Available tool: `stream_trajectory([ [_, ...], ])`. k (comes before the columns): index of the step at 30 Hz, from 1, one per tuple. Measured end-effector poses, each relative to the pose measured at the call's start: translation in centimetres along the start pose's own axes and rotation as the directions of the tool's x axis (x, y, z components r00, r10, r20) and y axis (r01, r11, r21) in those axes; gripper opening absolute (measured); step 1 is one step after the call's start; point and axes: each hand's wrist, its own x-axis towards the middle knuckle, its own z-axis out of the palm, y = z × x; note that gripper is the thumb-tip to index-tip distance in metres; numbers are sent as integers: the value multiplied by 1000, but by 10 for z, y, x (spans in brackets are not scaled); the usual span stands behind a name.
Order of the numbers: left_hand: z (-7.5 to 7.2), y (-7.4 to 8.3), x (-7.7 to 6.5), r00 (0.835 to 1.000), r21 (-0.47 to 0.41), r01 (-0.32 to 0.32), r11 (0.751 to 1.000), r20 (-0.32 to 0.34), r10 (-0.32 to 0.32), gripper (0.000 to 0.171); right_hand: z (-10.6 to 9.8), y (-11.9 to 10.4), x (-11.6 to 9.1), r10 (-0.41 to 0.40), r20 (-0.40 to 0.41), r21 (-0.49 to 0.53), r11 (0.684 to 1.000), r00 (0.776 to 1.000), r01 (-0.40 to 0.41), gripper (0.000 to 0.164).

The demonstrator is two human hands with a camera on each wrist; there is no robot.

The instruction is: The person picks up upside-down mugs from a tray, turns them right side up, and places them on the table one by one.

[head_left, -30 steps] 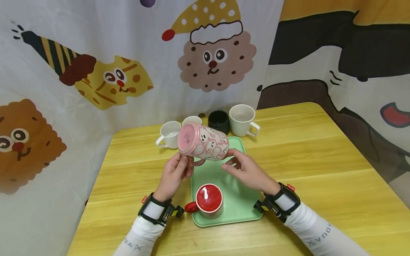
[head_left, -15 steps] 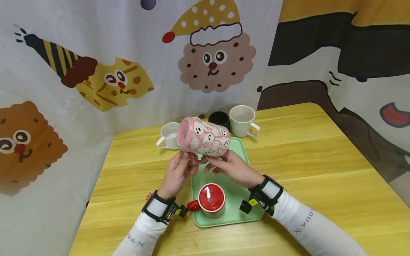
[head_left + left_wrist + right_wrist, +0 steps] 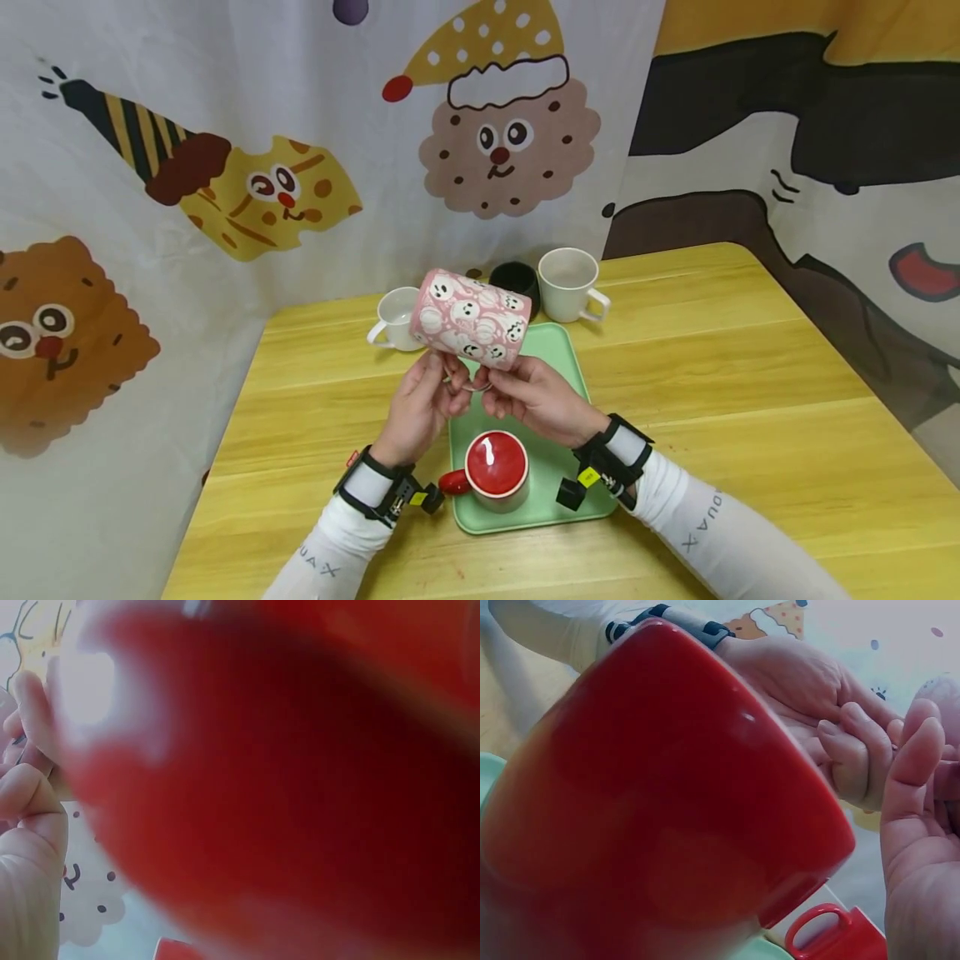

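Note:
Over the tray, a pink mug (image 3: 472, 318) with white ghost faces lies tilted on its side in the air, its mouth end lower at the right. My left hand (image 3: 412, 408) grips the mug by its handle (image 3: 476, 386), near the base end. From the other side my right hand (image 3: 547, 400) pinches it at the handle and rim, thumb on top and fingers curled below. In the right wrist view both hands come together at the right, partly hidden behind a large red mug (image 3: 667, 787). Red blur fills most of the left wrist view.
Below the hands, a mug with a glossy red top (image 3: 496, 463) stands on a green tray (image 3: 555, 508), handle left. At the table's back edge stand a white cup (image 3: 396, 317), a black cup (image 3: 517, 283) and a larger white mug (image 3: 567, 283). A printed curtain (image 3: 315, 92) hangs behind.
My right hand has moved left from the mug's rim end to its handle, its fingers closing there. The pink mug has turned, so its base no longer shows; it now hides a small white cup behind.

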Motion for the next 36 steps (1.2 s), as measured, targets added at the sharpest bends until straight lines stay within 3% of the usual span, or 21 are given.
stream_trajectory([
  [5,1,1,1,999,-3,36,999,-8,-36,34,3,0,-2,-16,-16,-4,1000,1000,15,20],
  [12,-3,1,2,999,80,38,996,7,-39,35,4,0,-5,-75,-4,-8,997,997,75,19],
  [18,-4,3,1,996,144,91,985,3,-93,28,2,-2,-8,-134,10,-17,991,991,135,19],
  [22,-5,6,2,991,228,128,965,-6,-130,25,0,-4,-10,-195,22,-35,980,981,195,19],
  [29,-11,13,4,992,392,105,914,30,-126,37,-9,-22,-15,-288,35,-91,953,957,290,23],
  [36,-25,22,1,991,487,131,864,-50,-122,39,-25,-49,-27,-379,1,-146,915,925,375,25],
])
